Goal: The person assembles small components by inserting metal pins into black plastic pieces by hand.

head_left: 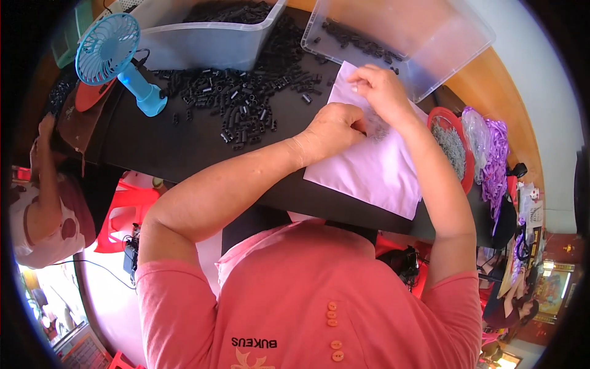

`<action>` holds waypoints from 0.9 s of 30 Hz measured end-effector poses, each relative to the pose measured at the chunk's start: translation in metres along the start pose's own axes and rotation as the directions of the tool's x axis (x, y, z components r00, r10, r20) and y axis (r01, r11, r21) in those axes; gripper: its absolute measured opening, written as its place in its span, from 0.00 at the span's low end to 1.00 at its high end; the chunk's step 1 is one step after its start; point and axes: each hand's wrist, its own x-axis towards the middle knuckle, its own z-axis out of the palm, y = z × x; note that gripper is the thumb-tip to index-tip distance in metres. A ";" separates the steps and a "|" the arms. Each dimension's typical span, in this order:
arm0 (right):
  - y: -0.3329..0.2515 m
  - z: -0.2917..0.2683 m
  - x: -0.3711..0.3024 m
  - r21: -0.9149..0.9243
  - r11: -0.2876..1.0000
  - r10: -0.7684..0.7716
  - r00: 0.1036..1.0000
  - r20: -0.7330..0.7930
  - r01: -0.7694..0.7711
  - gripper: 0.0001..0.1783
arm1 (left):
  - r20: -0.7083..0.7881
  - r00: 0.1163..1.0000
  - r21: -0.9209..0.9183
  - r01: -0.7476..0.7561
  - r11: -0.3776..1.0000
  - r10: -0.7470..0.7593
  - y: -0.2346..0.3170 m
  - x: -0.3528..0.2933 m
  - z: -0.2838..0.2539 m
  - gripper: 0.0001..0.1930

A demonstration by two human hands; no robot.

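A pale pink cloth [369,175] lies on the dark table, with a small heap of tiny greyish pieces [379,131] on it. My left hand [335,130] rests over the cloth at the heap's left side, its thumb and fingers drawn together; whatever is between the fingertips is hidden. Just beyond, my right hand [382,91] is over the cloth's far part, fingers curled in a pinch. Anything in it is too small to make out. Many short black tubular pieces [239,101] lie loose to the left of my hands.
A clear bin [203,46] of black pieces stands at the far left, another clear bin [424,46] at the far right. A blue fan [132,74] stands left. A red dish [468,163] of grey pieces and purple strips [495,154] lie right. Another person [52,209] sits left.
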 end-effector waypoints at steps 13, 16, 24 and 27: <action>-0.038 0.026 0.052 0.134 0.974 -0.209 0.947 0.244 0.180 0.14 | 0.025 0.999 0.027 -0.042 0.999 0.041 -0.003 0.000 0.000 0.06; -0.051 0.022 0.053 0.146 0.970 -0.227 0.944 0.237 0.197 0.13 | 0.034 0.999 0.054 -0.012 0.998 0.010 -0.002 0.000 -0.002 0.06; -0.061 0.039 0.061 -0.050 0.963 -0.236 0.918 0.319 0.265 0.10 | 0.029 0.999 0.038 -0.026 0.999 0.025 -0.007 0.003 0.002 0.06; -0.062 0.041 0.061 -0.083 0.961 -0.221 0.913 0.343 0.264 0.08 | 0.021 0.999 0.046 -0.026 0.999 0.025 -0.007 0.002 0.002 0.06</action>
